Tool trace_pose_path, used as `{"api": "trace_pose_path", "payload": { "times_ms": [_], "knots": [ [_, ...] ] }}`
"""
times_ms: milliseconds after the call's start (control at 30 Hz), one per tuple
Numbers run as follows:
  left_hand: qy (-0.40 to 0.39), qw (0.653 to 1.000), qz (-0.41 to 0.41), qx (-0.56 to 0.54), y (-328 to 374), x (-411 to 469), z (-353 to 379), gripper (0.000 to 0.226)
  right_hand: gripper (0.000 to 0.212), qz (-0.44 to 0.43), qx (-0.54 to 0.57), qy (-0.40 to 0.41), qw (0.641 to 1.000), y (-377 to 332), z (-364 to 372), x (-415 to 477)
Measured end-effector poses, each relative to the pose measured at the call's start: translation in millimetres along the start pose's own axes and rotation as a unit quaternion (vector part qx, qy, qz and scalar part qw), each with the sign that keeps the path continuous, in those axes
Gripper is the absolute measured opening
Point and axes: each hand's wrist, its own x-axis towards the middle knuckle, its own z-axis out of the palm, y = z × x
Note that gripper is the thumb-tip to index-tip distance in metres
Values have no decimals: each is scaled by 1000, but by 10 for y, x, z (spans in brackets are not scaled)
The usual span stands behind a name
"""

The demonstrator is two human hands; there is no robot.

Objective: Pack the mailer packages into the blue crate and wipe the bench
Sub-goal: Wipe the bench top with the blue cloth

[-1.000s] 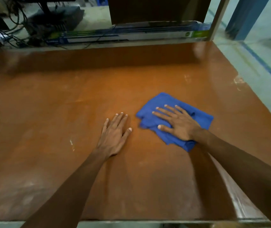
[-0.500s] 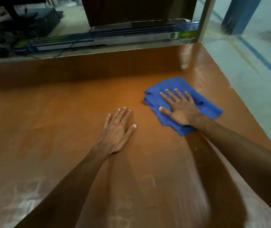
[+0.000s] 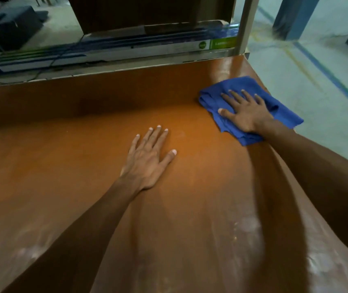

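right grip: released, fingers straight and spread, palm pressing flat on the crumpled blue cleaning cloth. Not clenched round it, just pushing down.
left grip: also released, lying flat on the glossy orange-brown desk around the middle. It holds nothing, I'd say it's just bracing me.
where the cloth is: up at about 1 o'clock on the desk, right by the far right corner, its outer edge at the desk's right edge.
the bit that matters: the cloth is under my right grip and sits at 2 o'clock from the left one, well apart, so the right hand is the one to wipe. Its long axis runs roughly 10 to 4 o'clock.
what's left, my guess: whitish smears show near 5 and 7 o'clock, so I'd drag the cloth back toward 6.
packing: no mailer packages or blue crate in view, can't tell how that went.
watch out: the cloth is close to slipping off the edge.
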Motion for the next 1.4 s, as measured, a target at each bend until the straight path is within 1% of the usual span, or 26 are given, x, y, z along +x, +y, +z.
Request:
{"api": "trace_pose_path", "payload": {
  "times_ms": [133, 167, 233, 267, 300, 333, 433, 467, 500, 600, 633, 667, 767, 800, 833, 933, 967, 1000, 1067, 1167, 1200, 1233, 1267, 1333, 1367, 1400],
  "knots": [
    [12, 1000, -4, -11, -28, 3, 4, 71, 71, -43, 0, -19, 999, 69, -60, 484],
    [12, 1000, -2, -11, -34, 9, 7, 71, 72, -14, 5, -17, 1000, 87, -77, 577],
    [14, 1000, 2, -13, -44, 9, 15, 70, 75, 88, 23, 2, 996, 87, -64, 700],
    [15, 1000, 1, -14, -50, 8, 18, 70, 75, 119, 28, 8, 992, 43, -51, 725],
    [15, 1000, 0, -15, -53, 11, 23, 70, 77, 116, 25, 11, 993, -39, -47, 716],
    [15, 1000, -2, -17, -53, 15, 23, 71, 78, 80, 17, 12, 997, -139, -46, 660],
    [25, 1000, -11, -14, -41, 20, 36, 72, 77, -90, -5, -2, 996, -324, 15, 271],
    [26, 999, -15, -12, -39, 18, 32, 73, 75, -111, -4, -9, 994, -291, 31, 130],
    [24, 1000, -16, -12, -35, 19, 29, 73, 73, -102, 0, -9, 995, -212, 35, 12],
    [16, 1000, -16, -19, -2, 17, 12, 72, 73, 60, 16, 15, 998, 48, 12, -388],
    [19, 999, -21, -19, 9, 8, 8, 71, 74, 86, 17, 16, 996, 32, 13, -546],
    [21, 999, -27, -16, 23, 10, 7, 71, 74, 76, 9, 18, 997, -47, 29, -727],
    [27, 998, -54, 7, 95, -68, -8, 68, 69, -85, -16, 7, 996, -407, 97, -1403],
    [30, 998, -62, 13, 122, -134, -22, 66, 68, -115, -19, 6, 993, -414, 106, -1574],
    [28, 997, -64, 16, 150, -224, -43, 65, 69, -113, -22, 5, 993, -355, 98, -1666],
    [10, 999, -41, 19, 232, -625, -77, 66, 73, 38, 0, 11, 999, -146, 58, -1765],
    [11, 999, -34, 18, 250, -781, -67, 66, 74, 72, 4, 10, 997, -181, 55, -1819],
    [14, 999, -32, 14, 254, -931, -43, 65, 75, 74, 3, 9, 997, -306, 73, -1908],
    [24, 999, -46, -3, 234, -1206, -3, 64, 75, -11, -8, 13, 1000, -717, 120, -2196],
    [50, 997, -58, -18, 186, -1586, 47, 66, 66, -213, -9, -24, 977, -1123, 147, -2766],
    [58, 996, -58, -18, 170, -1701, 48, 65, 65, -235, -7, -37, 971, -1097, 120, -2833],
    [60, 997, -55, -17, 162, -1805, 43, 63, 63, -218, -8, -35, 975, -1020, 110, -2842],
    [56, 997, -50, -16, 154, -1889, 35, 59, 64, -158, -10, -21, 987, -920, 113, -2836],
    [45, 998, -39, -17, 149, -2013, 28, 56, 68, 12, 2, -2, 1000, -810, 115, -2874],
    [46, 998, -37, -21, 150, -2056, 30, 55, 71, 56, 4, 3, 998, -908, 133, -2965],
    [51, 998, -37, -26, 150, -2090, 31, 55, 75, 54, 1, 14, 998, -1099, 170, -3111]
  ]
}}
